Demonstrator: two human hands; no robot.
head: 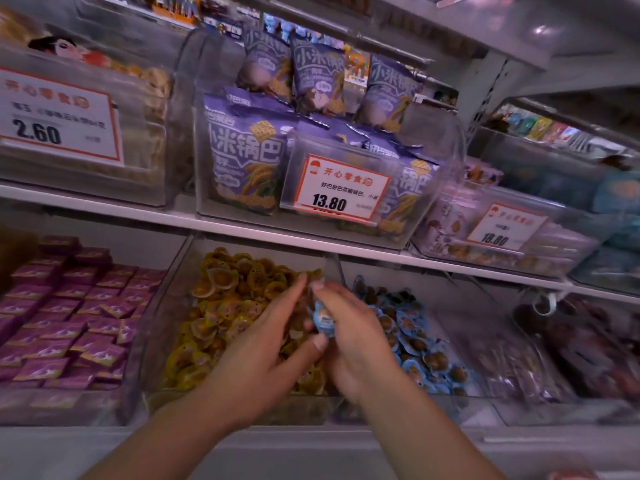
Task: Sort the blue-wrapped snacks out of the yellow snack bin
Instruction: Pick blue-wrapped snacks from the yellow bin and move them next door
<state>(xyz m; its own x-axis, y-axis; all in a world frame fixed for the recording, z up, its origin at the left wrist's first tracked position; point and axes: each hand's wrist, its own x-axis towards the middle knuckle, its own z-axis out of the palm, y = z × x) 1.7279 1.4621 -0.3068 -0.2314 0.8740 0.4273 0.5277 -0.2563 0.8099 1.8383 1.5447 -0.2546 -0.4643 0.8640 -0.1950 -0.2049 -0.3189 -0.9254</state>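
1. Two bare forearms reach up from the bottom edge toward the yellow bin, a clear tub of yellow-wrapped snacks on the lower shelf.
2. The left hand lies over the yellow bin's right half, fingers spread and loose on the pile, thumb stretched toward the other hand; it grips nothing I can see.
3. The right hand is just beside it, over the bin's right edge, fingers closed around one blue snack, a small round blue-wrapped piece pinched near the fingertips.
4. Right of the yellow bin, touching it, a blue bin holds a heap of similar blue-wrapped pieces.
5. Left of the yellow bin, a tub holds purple packets.
6. Beyond the yellow bin, on the shelf above it, a clear box holds purple bags behind a price card reading 13.80.
7. Further cards up there read 2.60, to the left, and 18.80, to the right.
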